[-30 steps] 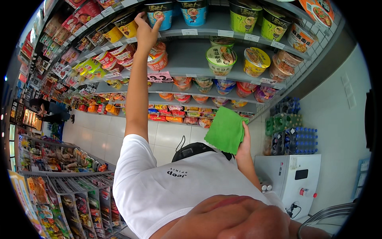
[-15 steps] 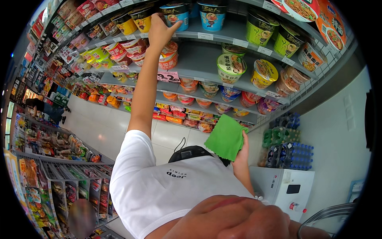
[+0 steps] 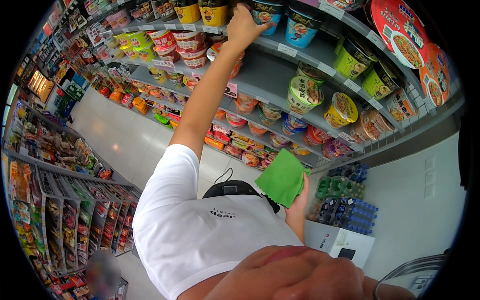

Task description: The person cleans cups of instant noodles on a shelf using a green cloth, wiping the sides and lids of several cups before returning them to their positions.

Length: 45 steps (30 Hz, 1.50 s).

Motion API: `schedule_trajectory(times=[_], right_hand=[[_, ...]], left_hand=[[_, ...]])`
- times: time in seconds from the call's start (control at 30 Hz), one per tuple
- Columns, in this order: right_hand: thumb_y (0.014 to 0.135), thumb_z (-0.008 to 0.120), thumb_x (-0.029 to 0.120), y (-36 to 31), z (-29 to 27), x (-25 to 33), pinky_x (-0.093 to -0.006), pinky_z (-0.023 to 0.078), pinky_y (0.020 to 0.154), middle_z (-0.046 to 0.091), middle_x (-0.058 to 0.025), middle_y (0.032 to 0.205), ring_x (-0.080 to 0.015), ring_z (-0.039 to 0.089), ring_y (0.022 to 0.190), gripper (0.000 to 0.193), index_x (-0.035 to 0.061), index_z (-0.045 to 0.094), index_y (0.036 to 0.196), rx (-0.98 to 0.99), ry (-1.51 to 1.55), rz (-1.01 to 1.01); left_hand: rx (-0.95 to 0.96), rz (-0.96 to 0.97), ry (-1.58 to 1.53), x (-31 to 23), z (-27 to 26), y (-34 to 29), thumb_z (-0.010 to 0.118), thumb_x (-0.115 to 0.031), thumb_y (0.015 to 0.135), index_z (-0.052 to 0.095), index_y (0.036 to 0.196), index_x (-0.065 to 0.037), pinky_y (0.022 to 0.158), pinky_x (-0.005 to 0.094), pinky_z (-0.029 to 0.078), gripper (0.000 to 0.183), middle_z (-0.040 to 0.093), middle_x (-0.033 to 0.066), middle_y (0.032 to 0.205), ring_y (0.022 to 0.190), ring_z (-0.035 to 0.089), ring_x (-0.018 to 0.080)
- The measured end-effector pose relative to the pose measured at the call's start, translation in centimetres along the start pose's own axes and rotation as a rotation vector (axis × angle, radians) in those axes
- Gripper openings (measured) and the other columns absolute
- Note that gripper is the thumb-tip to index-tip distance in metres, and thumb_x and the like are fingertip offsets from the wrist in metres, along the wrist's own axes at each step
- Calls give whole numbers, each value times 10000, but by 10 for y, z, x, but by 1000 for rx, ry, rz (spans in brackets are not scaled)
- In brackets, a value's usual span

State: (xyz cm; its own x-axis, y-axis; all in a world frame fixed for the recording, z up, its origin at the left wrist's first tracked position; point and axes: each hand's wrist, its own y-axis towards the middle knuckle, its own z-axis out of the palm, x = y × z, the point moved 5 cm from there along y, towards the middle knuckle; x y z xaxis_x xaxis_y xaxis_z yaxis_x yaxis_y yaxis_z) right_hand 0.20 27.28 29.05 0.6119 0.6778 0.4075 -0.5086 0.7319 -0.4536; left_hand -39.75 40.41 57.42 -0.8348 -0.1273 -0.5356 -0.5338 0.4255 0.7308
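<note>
My left arm stretches up to a shelf of instant noodle cups. There my left hand (image 3: pixel 244 29) is closed on the side of a blue noodle cup (image 3: pixel 264 17), thumb across its front and the other fingers partly hidden beside it. A second blue cup (image 3: pixel 302 27) stands just to the right, and a yellow and black cup (image 3: pixel 213 13) is close on the left. Low in front of my body, my right hand (image 3: pixel 299 196) grips a green cloth (image 3: pixel 281 177) by its right edge; the cloth hangs out flat to the left.
Lower shelves hold noodle bowls, among them a green and white one (image 3: pixel 304 95) and a yellow one (image 3: pixel 341 110). Green cups (image 3: pixel 354 57) stand farther right. Bottle packs (image 3: pixel 357 215) and a white box (image 3: pixel 340 242) sit by the wall. Snack racks (image 3: pixel 75 215) line the left.
The view has swung, so the shelves appear farther right and higher. My left hand stays at the same blue cup; my right hand still holds the green cloth.
</note>
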Motion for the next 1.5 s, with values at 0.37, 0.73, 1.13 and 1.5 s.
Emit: schedule_trajectory(times=[0.37,0.73,1.13,1.5], right_hand=[[960,483,398,0,0,-4,-382,471,955,608,-75,1227,-245,586,1104,446,73,563,1254,-40,-36,33],[949,527,387,4,-14,-5,-395,474,937,613,-75,1200,-252,582,1089,409,85,581,1220,-76,-41,6],[962,498,381,22,-19,-8,-398,475,933,615,-82,1183,-252,586,1076,413,67,574,1218,-112,-113,-10],[956,490,405,33,9,-25,-393,467,948,598,-88,1218,-255,578,1102,458,58,553,1249,-40,-161,129]], left_hand=[[-39,-13,17,-8,6,-1,825,-402,668,409,1183,59,815,445,523,807,578,279,1095,996,607,406],[-496,540,-172,2,-24,-72,805,-305,708,505,1059,-18,839,411,469,544,574,159,1024,974,567,344],[882,-641,-96,289,28,-487,625,-362,820,644,890,-6,730,403,518,363,670,204,871,823,652,320],[1378,-1603,67,338,-61,-847,535,-406,888,711,845,-113,634,423,515,345,635,112,679,618,605,244]])
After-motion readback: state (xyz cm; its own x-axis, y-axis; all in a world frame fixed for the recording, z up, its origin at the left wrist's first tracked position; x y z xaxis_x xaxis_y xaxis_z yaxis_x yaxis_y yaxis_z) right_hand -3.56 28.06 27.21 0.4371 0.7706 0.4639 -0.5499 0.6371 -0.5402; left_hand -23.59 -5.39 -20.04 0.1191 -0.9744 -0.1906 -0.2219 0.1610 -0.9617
